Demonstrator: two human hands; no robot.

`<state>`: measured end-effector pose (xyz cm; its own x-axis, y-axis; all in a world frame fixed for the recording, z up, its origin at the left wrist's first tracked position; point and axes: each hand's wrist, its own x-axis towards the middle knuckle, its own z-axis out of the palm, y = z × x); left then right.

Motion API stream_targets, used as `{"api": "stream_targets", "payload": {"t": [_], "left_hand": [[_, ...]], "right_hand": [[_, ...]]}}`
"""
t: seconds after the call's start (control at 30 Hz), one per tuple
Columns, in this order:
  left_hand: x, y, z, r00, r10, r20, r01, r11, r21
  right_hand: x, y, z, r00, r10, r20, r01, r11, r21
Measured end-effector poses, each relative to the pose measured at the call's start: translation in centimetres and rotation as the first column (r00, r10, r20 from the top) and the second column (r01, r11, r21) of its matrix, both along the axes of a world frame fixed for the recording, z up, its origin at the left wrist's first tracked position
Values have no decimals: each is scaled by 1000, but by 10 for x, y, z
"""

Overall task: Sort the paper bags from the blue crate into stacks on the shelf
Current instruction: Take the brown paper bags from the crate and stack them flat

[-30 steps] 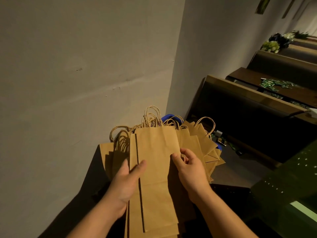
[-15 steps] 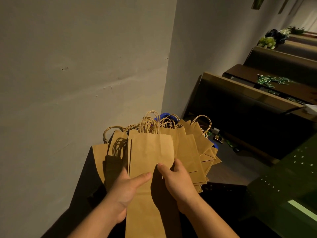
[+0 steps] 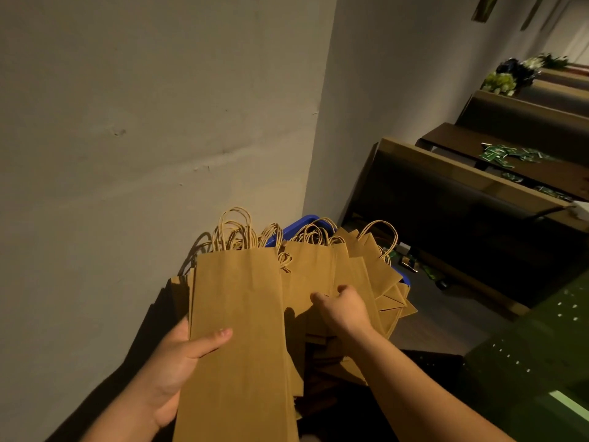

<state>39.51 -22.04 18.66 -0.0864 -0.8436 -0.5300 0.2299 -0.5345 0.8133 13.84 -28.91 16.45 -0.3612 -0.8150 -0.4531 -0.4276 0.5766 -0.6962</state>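
A narrow stack of flat brown paper bags (image 3: 239, 330) with twisted handles lies lengthwise in my left hand (image 3: 172, 362), thumb on top and fingers underneath. To its right a fanned heap of more paper bags (image 3: 360, 275) fills the blue crate (image 3: 302, 223), of which only a rim shows behind the handles. My right hand (image 3: 342, 309) reaches into that heap, its curled fingers pinching the edge of one bag.
A pale wall rises close on the left and meets a corner behind the crate. Dark wooden shelves (image 3: 471, 173) step away at the right, one strewn with small green packets (image 3: 510, 153). Flowers (image 3: 510, 74) sit far back. A green perforated surface (image 3: 541, 346) lies at lower right.
My left hand has lifted the narrow stack closer and to the left. My right hand has let go of it and moved right into the heap in the crate.
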Motion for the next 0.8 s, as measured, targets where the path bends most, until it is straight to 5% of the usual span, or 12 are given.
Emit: {"api": "stream_targets", "payload": {"t": [0.2, 0.37, 0.5, 0.8], "left_hand": [[9, -3, 4, 1000, 14, -3, -14, 1000, -22], [20, -4, 3, 999, 35, -5, -35, 999, -20], [24, -3, -1, 998, 64, 9, -63, 998, -9], [23, -5, -7, 998, 56, 15, -56, 998, 19]], "right_hand": [[18, -32, -31, 948, 83, -309, -28, 984, 177], [30, -34, -23, 932, 146, -332, -34, 946, 321], [45, -22, -17, 883, 177, -436, -67, 964, 256], [48, -16, -25, 938, 185, -293, -116, 965, 237]]}}
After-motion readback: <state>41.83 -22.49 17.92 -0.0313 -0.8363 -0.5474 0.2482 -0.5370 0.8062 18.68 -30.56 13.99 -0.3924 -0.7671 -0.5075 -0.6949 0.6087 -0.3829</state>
